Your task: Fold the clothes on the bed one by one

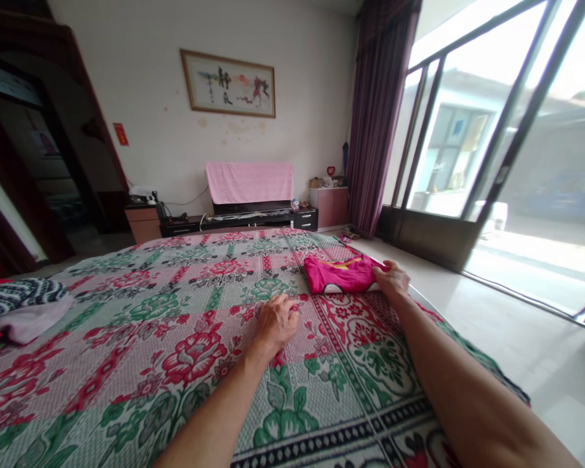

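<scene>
Floral bed cover [185, 354] is lying nearest, spreading from beneath both forearms to its far edge. Left hand [277, 324] is resting on it, right of the middle, its fingers loosely bent and slightly apart, touching the cover and holding nothing visible. At the cover's left edge, a pile of clothes [26, 302] is sitting, with black-and-white, red and pale pink cloth showing. Farther on, near the right edge and toward the far right corner, a folded magenta garment [338, 275] is lying flat, showing yellow trim and black-and-white curves. Right hand [394, 279] is touching its right end, the thumb lying against the cloth and the fingers partly bent; whether they are pinching it, I cannot tell. Beyond the far edge, a low black cabinet [258, 221] is standing under a pink cloth [251, 182], and a framed picture [231, 84] is hanging above.
</scene>
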Tool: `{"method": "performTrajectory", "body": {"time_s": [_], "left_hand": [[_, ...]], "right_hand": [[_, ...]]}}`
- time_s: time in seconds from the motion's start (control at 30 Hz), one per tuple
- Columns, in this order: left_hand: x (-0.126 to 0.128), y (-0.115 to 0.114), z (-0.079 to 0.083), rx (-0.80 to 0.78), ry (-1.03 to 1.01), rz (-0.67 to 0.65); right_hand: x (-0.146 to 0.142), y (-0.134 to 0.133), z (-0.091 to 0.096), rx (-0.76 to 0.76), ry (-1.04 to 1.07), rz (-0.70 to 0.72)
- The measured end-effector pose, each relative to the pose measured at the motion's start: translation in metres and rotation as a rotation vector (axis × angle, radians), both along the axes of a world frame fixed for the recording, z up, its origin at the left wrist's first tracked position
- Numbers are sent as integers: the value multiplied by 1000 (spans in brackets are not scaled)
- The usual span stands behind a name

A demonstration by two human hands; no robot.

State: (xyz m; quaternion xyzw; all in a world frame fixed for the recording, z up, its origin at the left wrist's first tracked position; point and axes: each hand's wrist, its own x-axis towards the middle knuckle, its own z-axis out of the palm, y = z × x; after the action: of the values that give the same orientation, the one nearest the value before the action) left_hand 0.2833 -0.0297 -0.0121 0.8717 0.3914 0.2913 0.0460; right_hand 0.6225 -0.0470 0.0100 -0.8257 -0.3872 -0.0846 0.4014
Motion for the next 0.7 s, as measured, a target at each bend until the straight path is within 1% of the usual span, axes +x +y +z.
{"method": "performTrajectory", "body": {"time_s": [0.1,0.2,0.27,0.33,0.4,0.43,0.47,0.5,0.57,0.6,0.7], "left_hand": [[0,0,-1,-3,-3,-2],[-1,1,-1,10,-11,-10],[0,1,-1,13,-21,-12],[0,2,-2,5,-54,-3],[0,3,-1,-11,-112,11],[0,3,-1,-21,-146,20],[-1,4,-1,-33,-178,28],[-1,4,0,-48,-203,33],[-1,5,0,-76,-234,40],[-2,5,0,-85,-240,40],[-2,5,-1,-89,-246,40]], "right_hand": [[-6,-2,1,22,73,-81],[-13,-7,7,20,12,-64],[-23,-8,13,47,-74,-41],[-40,-6,19,89,-182,63],[-65,-1,23,79,-270,294],[-78,2,23,44,-299,410],[-91,5,22,-7,-349,559],[-103,7,20,-40,-400,653],[-120,9,16,-99,-490,721],[-125,10,15,-128,-521,728],[-126,9,13,-219,-563,742]]}}
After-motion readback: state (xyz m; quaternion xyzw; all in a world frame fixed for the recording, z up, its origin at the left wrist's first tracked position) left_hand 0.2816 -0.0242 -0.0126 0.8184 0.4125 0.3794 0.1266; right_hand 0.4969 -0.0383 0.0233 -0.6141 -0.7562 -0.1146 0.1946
